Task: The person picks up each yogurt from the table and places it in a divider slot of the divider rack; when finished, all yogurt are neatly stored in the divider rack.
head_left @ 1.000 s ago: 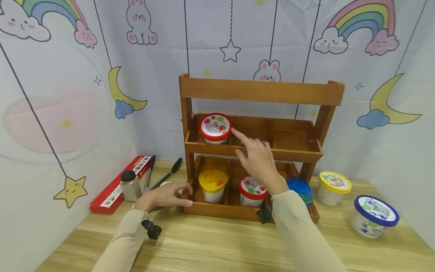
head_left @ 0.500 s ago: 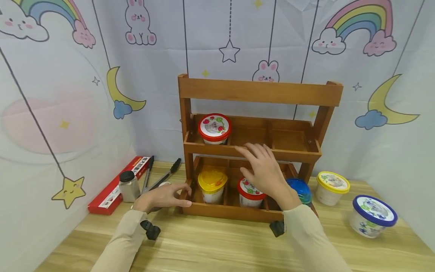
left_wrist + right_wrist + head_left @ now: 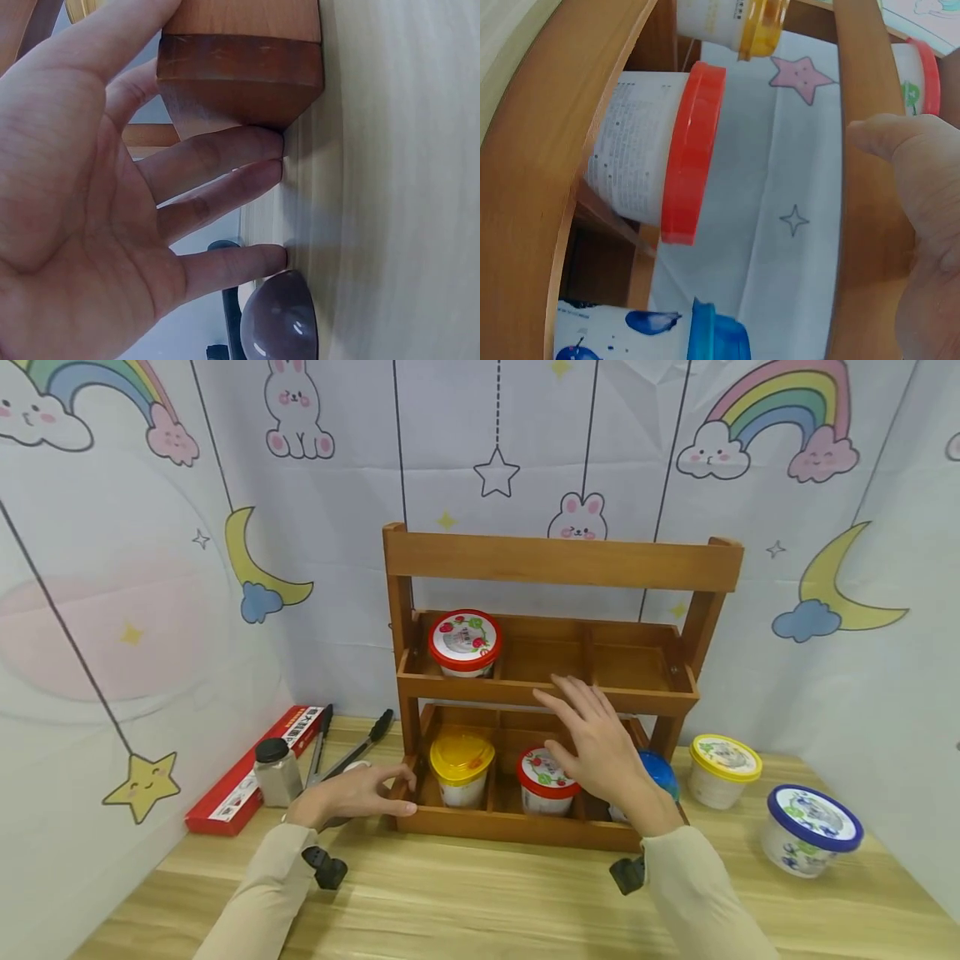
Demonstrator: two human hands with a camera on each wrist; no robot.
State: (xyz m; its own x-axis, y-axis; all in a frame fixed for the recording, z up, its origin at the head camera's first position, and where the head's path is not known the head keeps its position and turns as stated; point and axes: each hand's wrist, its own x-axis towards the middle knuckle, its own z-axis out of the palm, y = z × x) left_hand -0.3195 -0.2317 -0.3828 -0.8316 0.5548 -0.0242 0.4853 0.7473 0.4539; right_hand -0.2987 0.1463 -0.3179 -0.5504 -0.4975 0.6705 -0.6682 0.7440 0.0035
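Note:
A two-tier wooden rack (image 3: 555, 560) stands on the table. My left hand (image 3: 348, 795) holds its lower left corner, thumb along the front board and other fingers at the end panel. A red-lidded tub (image 3: 465, 642) sits in the upper tier's left compartment. In the lower tier are a tub with a yellow domed lid (image 3: 461, 764), another red-lidded tub (image 3: 543, 777) and a blue-lidded tub (image 3: 720, 334), partly behind my right hand in the head view. My right hand (image 3: 603, 747) hovers before the upper tier's front board, fingers extended, holding nothing.
Right of the rack stand a yellow-lidded tub (image 3: 723, 768) and a dark-blue-lidded tub (image 3: 810, 827). At left lie a red box (image 3: 255, 768) and black-tipped tongs (image 3: 360, 750), with a black-capped jar (image 3: 277, 772). A glossy dark rounded object (image 3: 281, 319) sits by my left little finger.
My right hand has drawn away from the upper red-lidded tub, moving right and down, its fingers now spread. The left hand stays at the rack's corner. The head view has shifted slightly.

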